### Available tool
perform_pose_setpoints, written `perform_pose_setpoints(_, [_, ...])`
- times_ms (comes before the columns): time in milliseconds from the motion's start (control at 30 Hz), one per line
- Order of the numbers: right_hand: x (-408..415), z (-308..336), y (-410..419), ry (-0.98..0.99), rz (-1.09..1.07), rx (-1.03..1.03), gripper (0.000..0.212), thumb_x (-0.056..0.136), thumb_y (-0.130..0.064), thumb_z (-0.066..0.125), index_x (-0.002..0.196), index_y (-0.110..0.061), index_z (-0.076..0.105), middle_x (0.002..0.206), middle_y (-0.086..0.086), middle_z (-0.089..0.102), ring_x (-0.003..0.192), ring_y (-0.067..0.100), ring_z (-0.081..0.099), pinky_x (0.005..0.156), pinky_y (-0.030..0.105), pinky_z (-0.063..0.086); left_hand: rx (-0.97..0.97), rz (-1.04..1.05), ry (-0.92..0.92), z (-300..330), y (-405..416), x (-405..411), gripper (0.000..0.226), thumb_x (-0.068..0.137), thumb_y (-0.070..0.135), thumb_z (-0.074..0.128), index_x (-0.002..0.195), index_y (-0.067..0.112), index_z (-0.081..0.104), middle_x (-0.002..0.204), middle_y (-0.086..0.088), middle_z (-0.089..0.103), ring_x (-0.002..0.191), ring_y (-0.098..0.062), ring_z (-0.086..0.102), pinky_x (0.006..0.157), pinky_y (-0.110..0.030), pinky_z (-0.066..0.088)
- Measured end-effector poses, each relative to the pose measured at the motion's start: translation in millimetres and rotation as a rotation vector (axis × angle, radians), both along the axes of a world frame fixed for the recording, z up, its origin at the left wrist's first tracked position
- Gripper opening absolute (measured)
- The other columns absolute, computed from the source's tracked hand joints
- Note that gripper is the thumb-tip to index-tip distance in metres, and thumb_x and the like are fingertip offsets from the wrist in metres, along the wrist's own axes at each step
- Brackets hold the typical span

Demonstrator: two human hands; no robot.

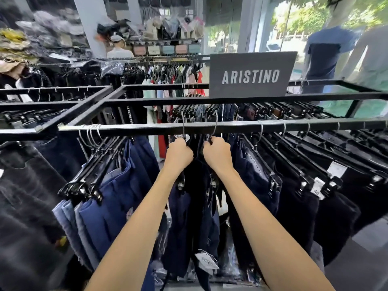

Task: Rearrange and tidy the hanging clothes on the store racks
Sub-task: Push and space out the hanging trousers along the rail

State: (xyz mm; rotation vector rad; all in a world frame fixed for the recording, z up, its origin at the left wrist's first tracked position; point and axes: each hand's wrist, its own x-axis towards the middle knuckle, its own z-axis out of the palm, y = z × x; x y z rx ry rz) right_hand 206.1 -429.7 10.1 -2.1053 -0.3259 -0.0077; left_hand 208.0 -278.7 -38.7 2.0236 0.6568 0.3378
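Head view: left hand (178,154) and right hand (216,153) fisted just under the front rail (147,127), fingers clamped on the necks of two neighbouring hangers, hooks still over the bar. Dark trousers (195,206) hanging between the forearms, likely gripped high for sliding along without swinging. Blue trousers (117,196) bunched tight at left, black trousers (315,185) spread evenly at right; probably evening out the gap. Brand sign (251,75) standing on the far rail.

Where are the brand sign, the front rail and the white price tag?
brand sign (251,75): head view, on its lettering.
front rail (294,124): head view, bare stretch.
white price tag (206,261): head view, its middle.
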Motion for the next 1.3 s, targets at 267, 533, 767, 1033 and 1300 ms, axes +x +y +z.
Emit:
perform_pose_setpoints(267, [16.7,1.7,-37.9,-0.015,-0.034,-0.101,0.028,0.088,-0.015,0.048,0.109,-0.005,0.062,0.114,0.022,0.062,0.102,0.043,0.059,0.082,0.042,0.047,0.289,0.001,0.047,58.1,-100.0,-29.6,0.002,0.085,-0.002,0.045,0.085,0.000,0.046,0.103,-0.030,0.063,0.101,-0.043,0.060,0.079,-0.042,0.050])
perform_pose_setpoints(533, [27.0,-0.7,-62.6,-0.047,-0.072,-0.221,0.011,0.090,-0.016,0.050,0.094,-0.007,0.056,0.110,0.019,0.063,0.102,0.042,0.061,0.081,0.041,0.046,0.373,-0.001,0.141,52.0,-125.8,-13.3,0.018,0.089,-0.003,0.041,0.103,-0.007,0.052,0.115,-0.030,0.057,0.109,-0.046,0.053,0.080,-0.037,0.040])
perform_pose_setpoints(767, [28.2,-11.5,-64.2,-0.035,-0.045,-0.281,0.010,0.090,-0.010,0.047,0.097,-0.006,0.053,0.109,0.018,0.064,0.102,0.041,0.061,0.083,0.044,0.048,0.425,-0.025,0.169,40.9,-128.7,-6.1,0.026,0.091,-0.001,0.041,0.113,-0.011,0.050,0.117,-0.030,0.056,0.110,-0.043,0.053,0.087,-0.040,0.042])
perform_pose_setpoints(1033, [29.3,-13.6,-62.4,-0.053,-0.059,-0.343,0.031,0.094,-0.011,0.044,0.121,-0.006,0.057,0.122,0.018,0.062,0.112,0.039,0.060,0.088,0.043,0.045,0.437,-0.030,0.174,35.0,-133.8,-2.3,0.029,0.094,0.000,0.040,0.120,-0.012,0.044,0.122,-0.031,0.052,0.114,-0.046,0.051,0.087,-0.039,0.040])
perform_pose_setpoints(1300, [26.1,-13.8,-63.8,-0.057,-0.056,-0.340,0.031,0.093,-0.010,0.041,0.121,-0.006,0.056,0.123,0.020,0.061,0.112,0.041,0.058,0.088,0.043,0.045,0.375,-0.032,0.216,38.3,-140.6,-7.9,0.036,0.095,0.001,0.039,0.129,-0.010,0.037,0.132,-0.030,0.047,0.121,-0.044,0.047,0.093,-0.038,0.039])
